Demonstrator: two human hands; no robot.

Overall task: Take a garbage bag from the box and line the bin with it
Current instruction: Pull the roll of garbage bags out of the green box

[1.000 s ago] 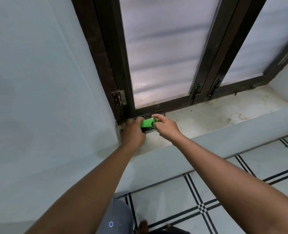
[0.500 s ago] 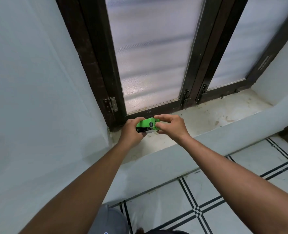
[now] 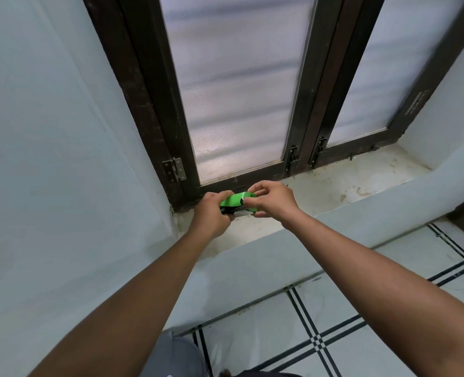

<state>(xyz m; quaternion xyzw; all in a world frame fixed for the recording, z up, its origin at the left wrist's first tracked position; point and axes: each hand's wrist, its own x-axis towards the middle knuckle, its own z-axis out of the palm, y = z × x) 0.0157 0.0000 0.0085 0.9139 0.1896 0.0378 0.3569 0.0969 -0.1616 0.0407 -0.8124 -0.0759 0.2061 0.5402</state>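
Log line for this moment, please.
stage: opening box | left hand: holds green box | right hand: at box end | over sill | bag: unseen

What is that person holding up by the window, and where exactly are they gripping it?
A small green box, held in both hands: the left hand wraps its left end, and the right hand pinches its right end.

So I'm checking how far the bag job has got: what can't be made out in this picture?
- Head view: whether the green box is open; the right hand covers its end.
- Its print: mostly under the left hand, the rest too small to read.
- Any bag: none shows; the box's inside is hidden.
- The bin: not in view.
- The grey thing at the bottom edge: cut off.
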